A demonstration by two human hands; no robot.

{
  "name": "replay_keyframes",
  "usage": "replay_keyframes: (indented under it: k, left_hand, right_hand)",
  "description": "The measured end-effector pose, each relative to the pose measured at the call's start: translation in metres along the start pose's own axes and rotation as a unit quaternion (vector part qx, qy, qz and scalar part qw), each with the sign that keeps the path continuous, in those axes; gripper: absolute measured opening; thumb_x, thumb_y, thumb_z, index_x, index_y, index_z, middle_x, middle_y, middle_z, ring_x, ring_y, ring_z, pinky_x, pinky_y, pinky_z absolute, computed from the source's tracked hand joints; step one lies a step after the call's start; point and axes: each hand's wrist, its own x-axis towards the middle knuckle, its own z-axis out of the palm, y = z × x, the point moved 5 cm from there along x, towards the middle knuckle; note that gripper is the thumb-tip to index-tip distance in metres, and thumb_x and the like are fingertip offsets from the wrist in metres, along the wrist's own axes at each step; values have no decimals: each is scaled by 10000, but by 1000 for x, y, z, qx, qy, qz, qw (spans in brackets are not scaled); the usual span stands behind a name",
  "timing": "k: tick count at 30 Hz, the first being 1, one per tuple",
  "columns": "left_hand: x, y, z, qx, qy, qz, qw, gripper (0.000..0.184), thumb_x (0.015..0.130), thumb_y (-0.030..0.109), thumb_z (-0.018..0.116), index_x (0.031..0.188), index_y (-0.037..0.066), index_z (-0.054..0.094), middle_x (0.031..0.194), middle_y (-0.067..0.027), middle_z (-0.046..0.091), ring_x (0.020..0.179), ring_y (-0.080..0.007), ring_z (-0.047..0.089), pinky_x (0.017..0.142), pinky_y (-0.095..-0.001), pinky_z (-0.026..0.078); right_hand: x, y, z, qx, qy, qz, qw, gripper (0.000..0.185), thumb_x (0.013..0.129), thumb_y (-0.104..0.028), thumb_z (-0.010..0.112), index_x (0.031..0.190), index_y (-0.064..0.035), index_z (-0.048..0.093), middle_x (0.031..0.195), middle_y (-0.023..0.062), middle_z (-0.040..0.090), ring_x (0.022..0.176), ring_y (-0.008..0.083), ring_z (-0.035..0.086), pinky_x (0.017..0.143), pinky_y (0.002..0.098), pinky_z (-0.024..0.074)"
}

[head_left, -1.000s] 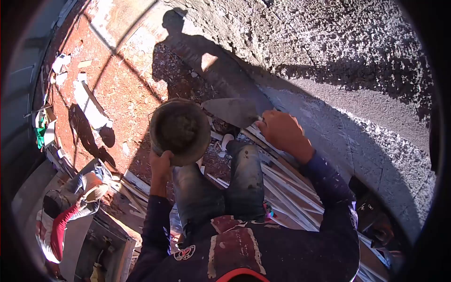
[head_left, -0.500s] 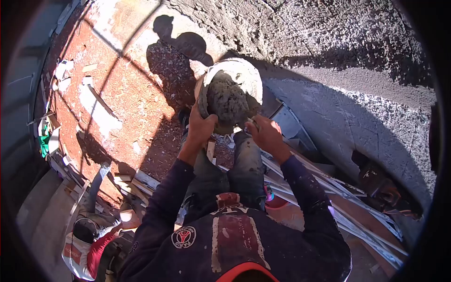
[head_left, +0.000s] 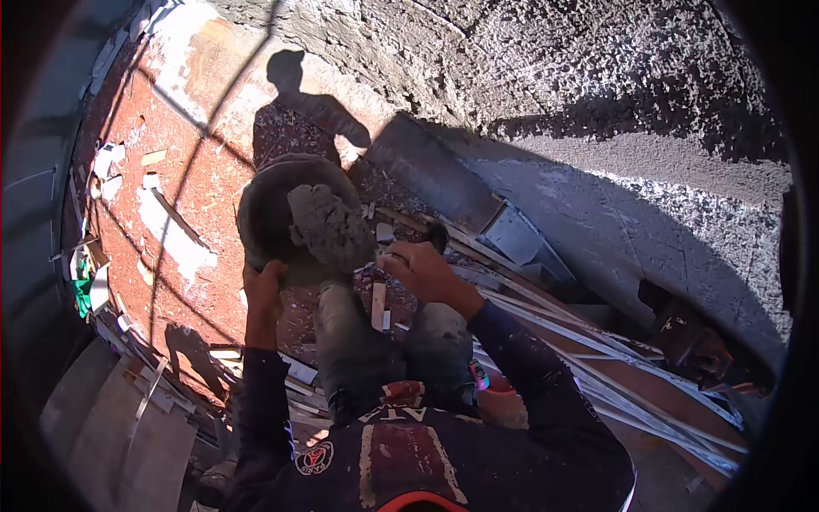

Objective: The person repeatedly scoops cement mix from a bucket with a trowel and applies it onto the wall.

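My left hand (head_left: 264, 294) is closed on the near edge of a round, dark container (head_left: 254, 213), which looks like a mortar bucket or bowl. A thick lump of wet grey mortar (head_left: 328, 224) sits over the container's right side. My right hand (head_left: 424, 271) is closed around the handle of what seems to be a trowel, just right of the lump. The mortar hides the tool's blade. Both hands are in front of my knees, with the container in shade.
A rough mortar-covered wall (head_left: 597, 68) rises ahead and to the right. Long pale strips (head_left: 597, 375) lie at right beside a power tool (head_left: 695, 341). Wood scraps (head_left: 141, 375) litter the left. A metal sheet (head_left: 435, 171) leans ahead, near a grey box-like piece (head_left: 516, 235).
The container has moved left and down, away from the wall, and its pale, sunlit side is now out of view. My right hand has shifted left with it. The person at lower left is mostly gone from view.
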Motion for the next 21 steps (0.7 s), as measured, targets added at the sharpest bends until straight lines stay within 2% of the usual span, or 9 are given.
replay_keyframes:
  k: [1,2,5,7,10,11,13,17,21]
  left_hand:
    - [0,-4,-7,17,11,-7,1000,410,696,-30,617,1098,-8,538,910,-72,605,760,-198,608,673,-325,521]
    - [-3,-8,-11,18,25,2,1000,398,700,-26,613,1091,-10,538,905,-74,605,761,-200,609,670,-323,521]
    - [-10,-28,-13,13,57,7,998,378,709,-22,605,1080,-11,539,896,-75,607,760,-200,610,668,-318,522]
    - [-24,-46,-21,10,76,-7,997,369,713,-20,600,1077,-9,540,891,-75,608,759,-198,610,668,-315,522]
    - [-33,-65,-25,51,137,-59,988,350,725,-20,592,1071,0,540,879,-71,608,736,-192,611,642,-326,529]
    - [-45,-79,-21,58,135,-75,986,350,725,-20,592,1071,0,540,879,-71,608,736,-192,611,642,-326,529]
    - [-40,-86,-5,8,115,-41,992,377,720,-24,596,1090,12,535,873,-69,605,724,-193,610,628,-331,529]
    - [-33,-129,23,26,89,-83,992,427,705,-37,597,1121,17,517,905,-69,603,726,-185,612,631,-322,535]
    - [-35,-146,78,2,61,-116,991,491,685,-58,581,1164,3,494,964,-93,603,781,-215,629,663,-322,555]
  right_hand:
    - [7,12,-1,95,-47,-24,994,358,934,-328,544,871,15,627,729,155,627,711,308,629,675,411,477]
    - [13,32,-8,182,-96,34,978,362,939,-319,554,814,12,629,687,94,604,634,196,585,600,346,459]
    - [37,146,-55,280,-187,165,927,310,947,-327,570,871,-37,650,687,7,577,582,91,540,498,256,419]
    - [38,176,-135,137,-30,278,950,300,955,-316,554,945,-29,642,758,6,615,591,118,562,515,269,455]
    - [14,117,-229,-68,136,83,985,335,989,-301,486,915,-10,633,695,97,615,566,222,585,535,336,458]
    - [-2,92,-235,-107,152,53,981,350,1000,-296,464,905,-3,630,674,128,615,558,257,593,542,359,459]
    - [-22,89,-215,-58,90,141,984,321,970,-315,503,919,-31,644,700,202,621,653,410,602,625,455,471]
    - [-6,236,-128,-143,75,181,970,375,889,-375,584,928,-5,626,868,239,648,908,436,614,766,513,471]
    - [46,390,-51,-173,142,192,955,352,883,-351,593,971,-11,613,912,216,655,917,432,614,764,505,474]
